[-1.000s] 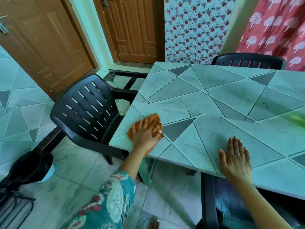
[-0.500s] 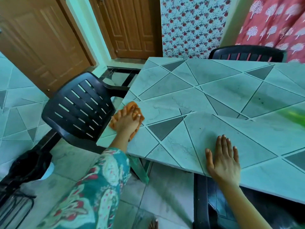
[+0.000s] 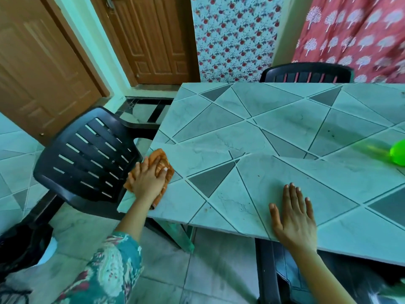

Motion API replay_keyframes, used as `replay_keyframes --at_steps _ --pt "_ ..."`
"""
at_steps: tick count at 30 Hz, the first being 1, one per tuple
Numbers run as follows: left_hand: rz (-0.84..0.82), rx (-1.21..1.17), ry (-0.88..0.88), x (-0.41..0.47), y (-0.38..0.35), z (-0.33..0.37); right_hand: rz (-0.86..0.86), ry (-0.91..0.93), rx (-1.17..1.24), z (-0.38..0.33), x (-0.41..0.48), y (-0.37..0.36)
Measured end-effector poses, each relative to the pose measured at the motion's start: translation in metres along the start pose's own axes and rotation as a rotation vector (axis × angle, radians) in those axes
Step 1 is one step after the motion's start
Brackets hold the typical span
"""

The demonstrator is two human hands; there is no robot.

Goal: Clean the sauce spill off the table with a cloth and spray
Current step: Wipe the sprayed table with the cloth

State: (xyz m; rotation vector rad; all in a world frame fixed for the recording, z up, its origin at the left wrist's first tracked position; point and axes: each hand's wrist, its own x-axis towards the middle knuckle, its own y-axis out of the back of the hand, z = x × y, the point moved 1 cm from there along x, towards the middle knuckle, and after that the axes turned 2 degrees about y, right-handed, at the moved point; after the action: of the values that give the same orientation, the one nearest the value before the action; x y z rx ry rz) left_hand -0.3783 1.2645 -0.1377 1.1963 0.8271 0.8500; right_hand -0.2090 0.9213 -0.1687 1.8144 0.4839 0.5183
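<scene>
The person is pressing the orange cloth (image 3: 161,158) onto the table (image 3: 285,119) with the left hand (image 3: 149,183). The fingers are lying spread and nearly straight on top of the cloth, so they are pushing it and not clamping it. The cloth is sitting right at the left edge of the table, just beside the black chair (image 3: 87,154), and part of it is hanging past the edge. The right hand (image 3: 294,218) is resting flat on the tabletop near the front edge, fingers apart, holding nothing.

I am thinking the cloth can slip off the edge and fall on the chair or the floor, because only a flat palm is holding it. A few reddish specks (image 3: 206,209) are lying between the two hands, and the wiping can miss them. A green object (image 3: 398,155) at the far right is perhaps the spray, but it is too blurred to tell.
</scene>
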Motion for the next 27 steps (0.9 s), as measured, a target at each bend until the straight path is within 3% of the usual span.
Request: replay_keyframes --at_steps 3,6,12,15,17,19,23,27 --pt "-0.022 -0.023 0.015 0.045 0.006 0.028 -0.001 0.006 -0.014 0.000 0.000 0.000" --pt "-0.071 -0.004 -0.085 0.065 -0.001 0.083 -0.007 0.003 -0.026 0.001 -0.001 0.000" --pt "-0.132 0.042 -0.545 0.028 -0.026 0.181 -0.028 0.007 -0.035 0.002 -0.001 0.000" --pt "-0.172 0.046 -0.785 -0.011 -0.029 0.166 -0.024 -0.001 -0.043 0.001 -0.001 0.001" --pt "-0.202 0.035 -0.830 -0.023 -0.023 0.127 -0.028 -0.005 -0.046 0.000 -0.001 0.001" --pt "-0.154 -0.011 -0.719 -0.024 -0.015 0.074 -0.030 -0.014 -0.049 0.000 -0.002 0.002" --pt "-0.005 -0.007 -0.304 -0.028 0.001 -0.023 -0.033 -0.023 -0.034 0.000 -0.002 0.003" --pt "0.092 -0.009 -0.018 -0.081 -0.014 -0.008 -0.043 -0.018 -0.021 0.000 -0.001 0.003"
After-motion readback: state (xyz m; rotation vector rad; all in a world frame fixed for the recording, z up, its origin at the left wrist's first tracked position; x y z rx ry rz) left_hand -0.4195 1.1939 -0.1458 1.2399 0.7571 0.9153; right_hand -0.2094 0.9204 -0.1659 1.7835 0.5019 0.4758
